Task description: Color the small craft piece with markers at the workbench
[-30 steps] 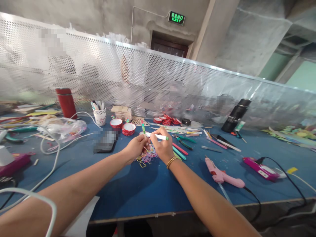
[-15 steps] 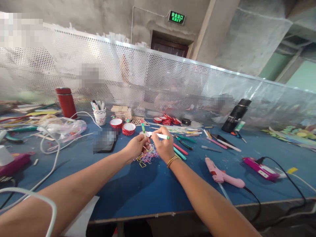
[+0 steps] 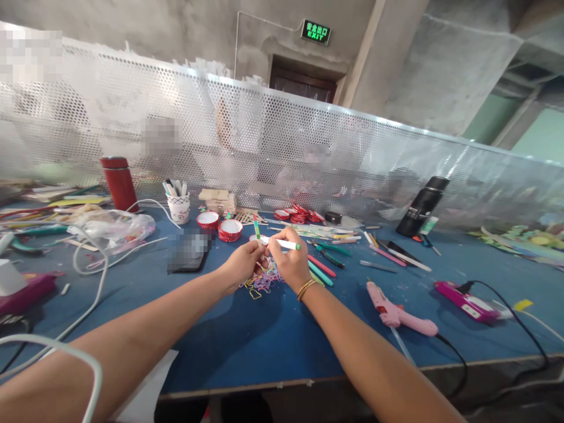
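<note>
Near the middle of the blue table, my left hand (image 3: 245, 264) pinches a small flat stick (image 3: 256, 228) that stands up, coloured red at its top with green and blue below. My right hand (image 3: 288, 258) grips a white marker (image 3: 288, 244) with a green end pointing right; its other end is close to the stick. Below both hands lies a pile of colourful clips (image 3: 264, 279). Red-rimmed round tins (image 3: 230, 230) sit just behind my left hand.
Left of the hands are a black phone (image 3: 189, 252), a cup of pens (image 3: 178, 207) and a red bottle (image 3: 118, 183). To the right lie pliers (image 3: 328, 254), a pink glue gun (image 3: 399, 314), a purple power strip (image 3: 467, 302) and a black bottle (image 3: 423, 205).
My right hand and the marker have shifted slightly left, nearer the stick. My left hand still holds the stick, now marginally further right and more upright.
</note>
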The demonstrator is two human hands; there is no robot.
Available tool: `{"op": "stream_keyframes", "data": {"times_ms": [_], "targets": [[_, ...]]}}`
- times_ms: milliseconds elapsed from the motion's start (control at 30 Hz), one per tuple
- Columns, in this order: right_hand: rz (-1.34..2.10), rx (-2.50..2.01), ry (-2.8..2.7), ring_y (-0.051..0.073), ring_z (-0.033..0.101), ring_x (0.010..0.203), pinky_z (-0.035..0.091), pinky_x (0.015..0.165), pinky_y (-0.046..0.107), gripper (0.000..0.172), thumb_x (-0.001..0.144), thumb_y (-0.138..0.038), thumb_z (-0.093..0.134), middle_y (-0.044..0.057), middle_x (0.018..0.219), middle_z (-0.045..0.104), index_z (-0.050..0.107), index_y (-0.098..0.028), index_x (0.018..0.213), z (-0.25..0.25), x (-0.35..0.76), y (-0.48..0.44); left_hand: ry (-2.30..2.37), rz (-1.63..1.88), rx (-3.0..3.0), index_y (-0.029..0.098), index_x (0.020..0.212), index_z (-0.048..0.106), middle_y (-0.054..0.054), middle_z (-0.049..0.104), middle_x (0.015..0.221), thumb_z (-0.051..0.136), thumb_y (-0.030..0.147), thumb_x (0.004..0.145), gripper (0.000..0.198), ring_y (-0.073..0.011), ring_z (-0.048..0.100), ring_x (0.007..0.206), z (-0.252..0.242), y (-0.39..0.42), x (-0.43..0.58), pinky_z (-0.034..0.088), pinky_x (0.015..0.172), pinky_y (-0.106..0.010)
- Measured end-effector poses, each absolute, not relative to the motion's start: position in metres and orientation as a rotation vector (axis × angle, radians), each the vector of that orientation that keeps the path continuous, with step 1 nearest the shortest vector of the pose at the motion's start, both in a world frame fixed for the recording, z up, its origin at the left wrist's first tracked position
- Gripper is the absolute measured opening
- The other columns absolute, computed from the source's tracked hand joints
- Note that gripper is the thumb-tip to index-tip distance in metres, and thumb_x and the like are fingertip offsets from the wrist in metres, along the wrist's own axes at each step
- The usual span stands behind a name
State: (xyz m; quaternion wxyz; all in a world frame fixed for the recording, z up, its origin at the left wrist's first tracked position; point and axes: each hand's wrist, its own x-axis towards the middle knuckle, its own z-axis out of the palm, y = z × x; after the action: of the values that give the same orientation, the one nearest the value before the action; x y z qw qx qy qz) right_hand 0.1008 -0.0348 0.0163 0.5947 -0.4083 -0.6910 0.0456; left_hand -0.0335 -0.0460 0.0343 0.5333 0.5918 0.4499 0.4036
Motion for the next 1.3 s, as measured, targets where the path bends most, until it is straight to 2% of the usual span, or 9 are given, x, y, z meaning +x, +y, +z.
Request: {"op": "stream_keyframes", "data": {"times_ms": [200, 367, 600, 800, 1300], "targets": [[0.162, -0.888, -1.551, 0.015, 0.058, 0.066, 0.045, 0.067, 0.027, 0.01, 0.086, -0.028, 0.054, -0.001, 0.07, 0.061, 0.055, -0.021, 0.079, 0.0186, 0.0999, -0.0361, 1.085, 0.951, 1.393, 0.016, 0.079, 0.05, 0.003, 0.054, 0.062, 0.039, 0.025, 0.093, 0.02, -0.0037, 0.043, 0.04, 0.0355, -0.0469, -0.0336, 0.026, 0.039, -0.016], [0.24, -0.847, -1.532, 0.015, 0.061, 0.074, 0.047, 0.07, 0.027, 0.013, 0.086, -0.029, 0.053, 0.001, 0.082, 0.066, 0.062, -0.021, 0.09, 0.0185, 0.1004, -0.0347, 1.086, 0.923, 1.369, 0.015, 0.085, 0.053, 0.002, 0.055, 0.064, 0.038, 0.025, 0.094, 0.02, -0.0033, 0.043, 0.04, 0.0347, -0.0459, -0.0338, 0.024, 0.039, -0.015], [0.362, -0.872, -1.464, 0.014, 0.058, 0.061, 0.045, 0.06, 0.025, 0.008, 0.083, -0.028, 0.055, -0.002, 0.067, 0.06, 0.053, -0.021, 0.08, 0.012, 0.1017, -0.0278, 1.092, 0.926, 1.355, 0.014, 0.085, 0.053, 0.0, 0.057, 0.066, 0.038, 0.024, 0.094, 0.02, -0.0041, 0.045, 0.042, 0.0313, -0.0433, -0.0338, 0.023, 0.039, -0.016], [0.275, -0.938, -1.491, 0.013, 0.054, 0.058, 0.041, 0.059, 0.025, 0.014, 0.083, -0.029, 0.055, -0.003, 0.062, 0.057, 0.05, -0.021, 0.073, 0.0122, 0.1024, -0.0293, 1.084, 0.925, 1.369, 0.014, 0.085, 0.054, 0.0, 0.058, 0.067, 0.038, 0.025, 0.094, 0.022, -0.0041, 0.046, 0.043, 0.0278, -0.0404, -0.0347, 0.025, 0.04, -0.017], [0.25, -0.973, -1.563, 0.015, 0.054, 0.061, 0.042, 0.061, 0.026, 0.013, 0.082, -0.03, 0.055, -0.002, 0.065, 0.058, 0.05, -0.022, 0.074, 0.0124, 0.1011, -0.0302, 1.068, 0.947, 1.374, 0.015, 0.077, 0.052, 0.0, 0.059, 0.065, 0.043, 0.027, 0.092, 0.021, -0.0043, 0.047, 0.042, 0.0297, -0.0434, -0.0334, 0.026, 0.04, -0.016]]}}
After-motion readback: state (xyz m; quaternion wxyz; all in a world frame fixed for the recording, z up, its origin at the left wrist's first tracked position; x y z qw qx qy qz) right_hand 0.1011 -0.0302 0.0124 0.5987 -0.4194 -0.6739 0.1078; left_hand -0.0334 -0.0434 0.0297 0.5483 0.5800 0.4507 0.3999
